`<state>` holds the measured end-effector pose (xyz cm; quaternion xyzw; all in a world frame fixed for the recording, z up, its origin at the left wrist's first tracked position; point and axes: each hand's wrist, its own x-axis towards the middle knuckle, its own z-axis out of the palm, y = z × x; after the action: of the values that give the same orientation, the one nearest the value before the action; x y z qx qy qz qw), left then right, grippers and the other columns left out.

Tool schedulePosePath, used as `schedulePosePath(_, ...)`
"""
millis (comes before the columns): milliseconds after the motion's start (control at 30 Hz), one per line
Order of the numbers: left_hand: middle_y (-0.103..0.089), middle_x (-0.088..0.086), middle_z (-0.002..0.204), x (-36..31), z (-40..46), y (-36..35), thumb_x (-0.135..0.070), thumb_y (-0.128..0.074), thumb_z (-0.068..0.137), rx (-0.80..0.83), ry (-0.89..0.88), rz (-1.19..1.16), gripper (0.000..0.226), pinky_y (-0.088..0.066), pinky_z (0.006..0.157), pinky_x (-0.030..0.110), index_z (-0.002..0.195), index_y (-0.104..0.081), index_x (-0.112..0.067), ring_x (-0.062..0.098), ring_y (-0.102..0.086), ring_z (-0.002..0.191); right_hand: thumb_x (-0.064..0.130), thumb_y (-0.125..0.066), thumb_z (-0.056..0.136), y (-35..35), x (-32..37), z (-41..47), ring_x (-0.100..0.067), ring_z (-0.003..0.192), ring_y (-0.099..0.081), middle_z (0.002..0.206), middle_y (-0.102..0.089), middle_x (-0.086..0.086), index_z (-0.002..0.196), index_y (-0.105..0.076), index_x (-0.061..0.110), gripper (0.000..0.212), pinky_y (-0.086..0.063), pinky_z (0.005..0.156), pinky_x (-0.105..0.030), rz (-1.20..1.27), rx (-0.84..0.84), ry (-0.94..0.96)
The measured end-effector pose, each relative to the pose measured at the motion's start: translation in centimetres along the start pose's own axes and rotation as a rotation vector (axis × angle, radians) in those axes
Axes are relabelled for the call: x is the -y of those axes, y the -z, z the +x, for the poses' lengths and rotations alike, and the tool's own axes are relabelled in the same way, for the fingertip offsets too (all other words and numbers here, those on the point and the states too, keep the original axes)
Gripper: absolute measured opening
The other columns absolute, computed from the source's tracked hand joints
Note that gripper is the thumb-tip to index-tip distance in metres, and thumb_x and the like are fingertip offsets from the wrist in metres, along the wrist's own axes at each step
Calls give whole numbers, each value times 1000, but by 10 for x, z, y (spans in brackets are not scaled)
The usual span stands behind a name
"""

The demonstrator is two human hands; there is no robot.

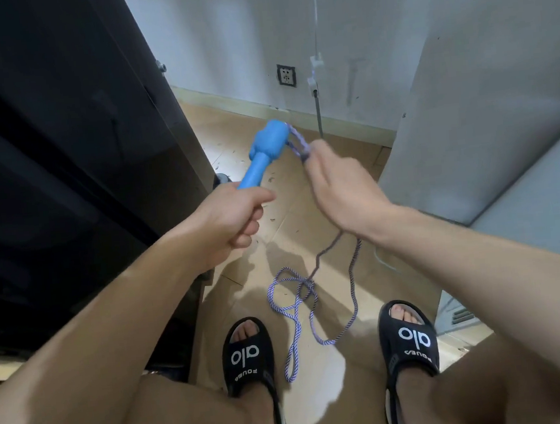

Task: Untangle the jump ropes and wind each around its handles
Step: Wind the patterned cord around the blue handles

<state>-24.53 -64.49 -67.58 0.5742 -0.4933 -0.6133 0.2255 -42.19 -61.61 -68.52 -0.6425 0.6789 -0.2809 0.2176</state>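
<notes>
1. The light is soft, cool indoor light; the pale wall (237, 28) is evenly lit, without glare.
2. The dark cabinet (60, 147) on the left is nearly black, its detail lost.
3. On the floor (305, 209) soft shadows lie below the hands and a bright patch sits between the feet.
4. Wide-angle distortion bends the straight lines and stretches the forearms at the bottom corners.
5. The right hand (341, 185) is slightly motion-blurred.

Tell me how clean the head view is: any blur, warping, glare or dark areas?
Head view: wide-angle warping bends the cabinet and wall edges; the right hand is motion-blurred, the left hand and handle sharper; the cabinet is nearly black; arm shadows fall beside the rope.
</notes>
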Motion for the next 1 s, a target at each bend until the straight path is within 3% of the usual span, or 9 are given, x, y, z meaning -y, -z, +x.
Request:
schedulePosePath(67,-37,-5,60,-1,10,6,-20,-60,96,-106,7,-67,13,-20,34,19,95,-48,-16,7,-27,40,35,-27,106,-18,3,-11,-38,73,-50,86,-58,-19,105,-42,18,23,-36,64,-39,-286,82,108)
schedulePosePath(267,-64,5,92,35,22,11,-31,-53,89,-221,-104,1025,19,-53,68,34,98,-58,-16,25,-63,80,14,-42,96,-37,17,-32,-22,49,-32,60,-35,0,69,-36,16,28,-18,47,-31,-600,341,442)
schedulePosePath(467,-41,-1,78,45,12,-12,-26,-47,97,-138,-276,1442,12,-39,64,34,101,-39,-18,29,-49,75,30,-43,95,-12,6,-11,-26,62,-51,65,-55,-8,69,-54,15,32,-49,61,-40,-292,435,337)
schedulePosePath(567,-47,2,68,58,11,-11,-28,-70,85,-141,-631,1618,26,-28,46,30,98,-52,-13,30,-48,54,31,-49,90,-7,1,-10,-26,62,-60,66,-68,-6,71,-68,17,31,-53,61,-38,-143,515,255)
schedulePosePath(667,-55,5,59,60,4,-12,-30,-83,70,-130,-711,1589,34,-20,41,25,84,-59,-11,29,-53,44,28,-53,87,-2,3,-8,-20,53,-48,63,-64,-6,67,-65,13,28,-43,53,-29,-53,570,168)
schedulePosePath(767,-55,1,78,51,11,-11,-37,-54,94,-97,-275,1260,20,-42,59,33,91,-48,-18,25,-58,68,28,-55,90,15,6,-5,-13,45,-39,56,-54,2,67,-63,9,31,-32,44,-19,22,618,59)
schedulePosePath(867,-60,3,80,47,23,9,-39,-53,93,-143,-205,1123,21,-48,63,34,87,-53,-18,24,-60,71,45,-44,99,28,-9,1,-22,47,-47,61,-62,-5,78,-63,8,46,-43,48,-23,-11,751,-175)
schedulePosePath(933,-62,7,80,43,23,24,-39,-56,93,-151,-213,1038,27,-45,61,35,88,-55,-13,23,-56,68,63,-42,95,33,-29,4,-29,69,-69,89,-73,-15,109,-58,3,64,-58,70,-35,-96,812,-331)
schedulePosePath(1000,-58,6,73,39,19,33,-39,-61,93,-88,-230,933,31,-40,59,35,86,-55,-10,20,-49,63,79,-56,76,39,-46,6,-24,126,-58,144,-55,-7,153,-25,20,102,-46,107,-41,-243,804,-305)
